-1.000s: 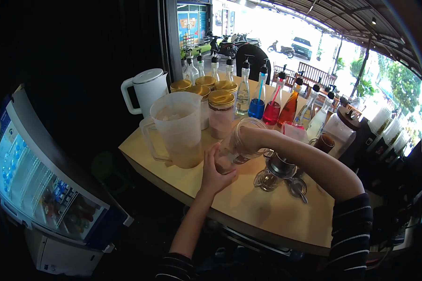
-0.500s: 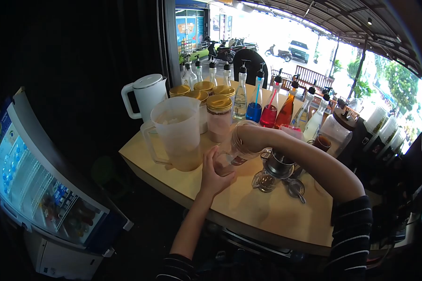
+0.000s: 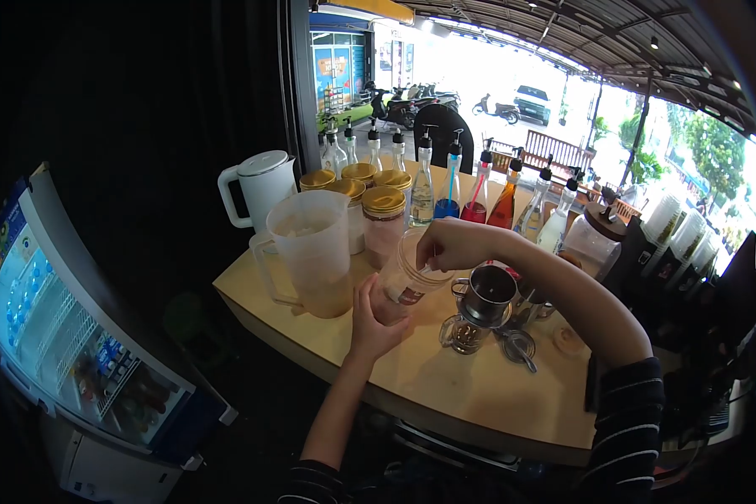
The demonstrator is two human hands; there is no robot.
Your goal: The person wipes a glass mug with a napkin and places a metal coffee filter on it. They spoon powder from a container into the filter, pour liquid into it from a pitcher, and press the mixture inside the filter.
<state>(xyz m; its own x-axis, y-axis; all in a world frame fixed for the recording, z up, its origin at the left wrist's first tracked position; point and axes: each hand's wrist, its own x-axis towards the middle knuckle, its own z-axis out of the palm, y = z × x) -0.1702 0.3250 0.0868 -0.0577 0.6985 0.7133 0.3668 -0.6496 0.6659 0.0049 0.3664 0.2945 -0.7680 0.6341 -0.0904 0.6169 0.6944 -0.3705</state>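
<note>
So the open jar point(image 3: 403, 281) is sitting in the middle of the view, a bit above the bench point(image 3: 449, 395), and it's leaning over with its mouth pointing toward roughly 1 o'clock; the left hand point(image 3: 378, 326) is cradling the lower part, fingers curving round the jar and holding it; the right hand point(image 3: 447, 245) is reaching over from 4 o'clock and dipping into the mouth, fingers curling in narrow, though I can't tell what they're pinching, if anything; the big plastic pitcher point(image 3: 315, 252) is standing at the jar's 10 o'clock, with a white jug point(image 3: 269, 191) standing behind it; a bunch of gold-lidded jars point(image 3: 384, 227) is crowding the 11 to 12 o'clock side; the pump bottles point(image 3: 504, 204) are lining up behind, running from 11 round to 2 o'clock, some showing blue, red and orange liquid; over at 3 to 4 o'clock a metal cup point(image 3: 490, 290) is perching on a small glass mug point(image 3: 464, 336), with a little strainer point(image 3: 517, 345) lying just beside the mug; further out at 2 o'clock a brown-lidded container point(image 3: 592, 242) is standing; a lit fridge point(image 3: 76, 328) is glowing way off at 8 o'clock.
</note>
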